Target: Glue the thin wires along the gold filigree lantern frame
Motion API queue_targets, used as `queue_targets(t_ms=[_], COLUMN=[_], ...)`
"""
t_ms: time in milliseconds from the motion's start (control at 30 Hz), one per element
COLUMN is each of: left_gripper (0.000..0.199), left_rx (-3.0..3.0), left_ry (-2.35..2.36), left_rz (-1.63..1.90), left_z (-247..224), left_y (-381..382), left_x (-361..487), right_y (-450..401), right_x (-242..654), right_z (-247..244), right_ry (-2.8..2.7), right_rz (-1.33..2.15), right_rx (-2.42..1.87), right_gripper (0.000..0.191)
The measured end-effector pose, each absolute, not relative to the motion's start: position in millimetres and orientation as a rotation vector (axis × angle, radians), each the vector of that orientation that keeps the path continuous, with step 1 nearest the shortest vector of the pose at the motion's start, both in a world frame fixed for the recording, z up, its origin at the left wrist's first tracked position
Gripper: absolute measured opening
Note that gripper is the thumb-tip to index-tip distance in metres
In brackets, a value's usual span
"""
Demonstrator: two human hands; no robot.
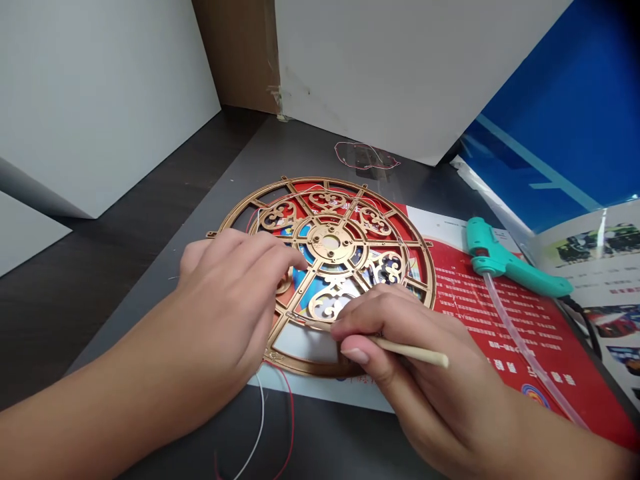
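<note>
Taking the wheel as a dial with twelve at its far edge, the left hand (240,287) lies palm down over its eight-to-nine o'clock side, fingers bent; whether they grip anything I cannot tell. A white wire (263,399) and a red wire (292,407) trail off at seven. The gold wheel (345,249) lies flat on a printed sheet (475,320). Beyond it, at one o'clock, sits a thin wire loop (356,143). A wooden stick (415,351) points its tip onto the wheel at seven, pinched between thumb and fingers of the right hand (425,347) at five. At three, a teal glue gun (507,263) lies on the sheet, beside an open page (600,267).
</note>
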State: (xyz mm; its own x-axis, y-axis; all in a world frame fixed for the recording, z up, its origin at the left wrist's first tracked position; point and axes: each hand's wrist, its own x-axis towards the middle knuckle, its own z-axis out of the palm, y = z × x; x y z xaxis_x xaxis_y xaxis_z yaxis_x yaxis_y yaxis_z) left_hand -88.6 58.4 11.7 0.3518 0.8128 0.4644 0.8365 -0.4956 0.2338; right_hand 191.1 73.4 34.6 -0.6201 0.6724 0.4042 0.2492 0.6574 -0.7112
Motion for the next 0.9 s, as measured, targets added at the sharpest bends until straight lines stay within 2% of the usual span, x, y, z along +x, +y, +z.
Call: queue_targets(t_ms=[367, 600, 900], left_gripper=[0.042, 0.038, 0.045], left_rx=[-2.563, -2.513, -2.487], left_ry=[-1.518, -1.462, -1.435], left_rz=[-0.794, -0.763, -0.722], left_z=[3.8, 7.5, 4.7], left_y=[59.1, 58.3, 59.7], left_x=[-84.8, -88.5, -85.2], right_y=[73.2, 74.4, 78.9], right_x=[185.4, 188.8, 195.6], right_z=[34.5, 48.4, 52.6], right_ry=[-2.183, -2.274, -2.277], right_rz=[0.709, 0.736, 0.818], right_rx=[-0.763, -0.774, -0.781], right_gripper=[0.039, 0.034, 0.039])
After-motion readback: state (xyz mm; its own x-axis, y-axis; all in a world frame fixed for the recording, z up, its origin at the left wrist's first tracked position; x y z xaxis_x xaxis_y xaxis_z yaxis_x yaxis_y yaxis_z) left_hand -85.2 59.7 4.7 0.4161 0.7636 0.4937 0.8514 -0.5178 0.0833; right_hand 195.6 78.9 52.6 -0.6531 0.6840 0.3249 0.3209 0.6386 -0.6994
